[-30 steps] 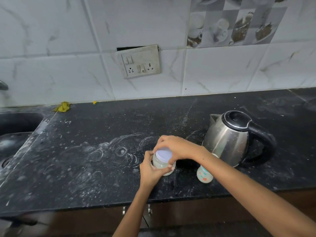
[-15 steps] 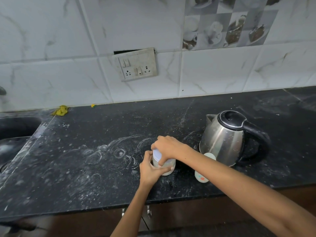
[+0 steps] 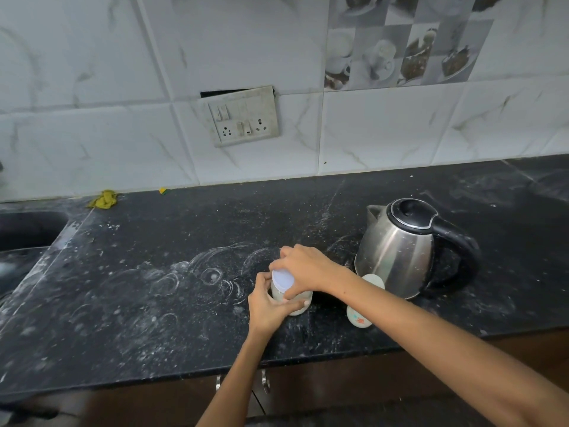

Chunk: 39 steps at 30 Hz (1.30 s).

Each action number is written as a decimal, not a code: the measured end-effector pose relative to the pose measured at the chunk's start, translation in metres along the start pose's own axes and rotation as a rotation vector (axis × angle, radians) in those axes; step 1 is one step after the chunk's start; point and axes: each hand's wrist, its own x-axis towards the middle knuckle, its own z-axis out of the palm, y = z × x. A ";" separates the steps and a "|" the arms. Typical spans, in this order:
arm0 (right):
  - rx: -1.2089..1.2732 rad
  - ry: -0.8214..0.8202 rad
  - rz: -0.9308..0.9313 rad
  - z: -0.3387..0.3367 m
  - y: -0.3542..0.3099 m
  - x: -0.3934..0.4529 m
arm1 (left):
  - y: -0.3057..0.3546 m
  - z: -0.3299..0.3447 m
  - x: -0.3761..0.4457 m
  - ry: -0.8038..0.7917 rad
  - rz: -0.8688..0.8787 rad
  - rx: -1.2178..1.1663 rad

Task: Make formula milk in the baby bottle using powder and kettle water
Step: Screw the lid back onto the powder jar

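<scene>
While left hand [image 3: 267, 306] grips small clear powder jar [image 3: 292, 302], right hand [image 3: 304, 269] grasps its white lid [image 3: 283, 280]; white baby bottle [image 3: 361, 306] and steel kettle [image 3: 397, 251] just right, untouched: early stage.

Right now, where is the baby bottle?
The baby bottle stands on the black counter, just in front of the kettle, partly hidden behind the right forearm.
</scene>
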 end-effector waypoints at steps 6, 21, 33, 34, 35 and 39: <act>0.039 0.096 0.408 -0.007 -0.002 0.002 | 0.001 0.001 -0.001 0.022 0.002 0.031; 0.363 0.151 0.231 0.002 0.007 -0.030 | 0.002 0.000 -0.001 0.015 -0.008 0.058; 0.776 0.169 0.243 0.039 -0.003 -0.035 | 0.002 0.001 -0.002 0.017 -0.004 0.046; 0.838 0.194 0.266 0.046 -0.007 -0.035 | 0.002 0.001 -0.002 0.020 -0.006 0.039; 0.861 0.262 0.306 0.053 -0.009 -0.037 | 0.002 0.000 -0.003 0.022 -0.008 0.034; 0.725 0.632 0.472 0.064 0.002 -0.052 | 0.004 0.000 -0.002 0.018 0.007 0.062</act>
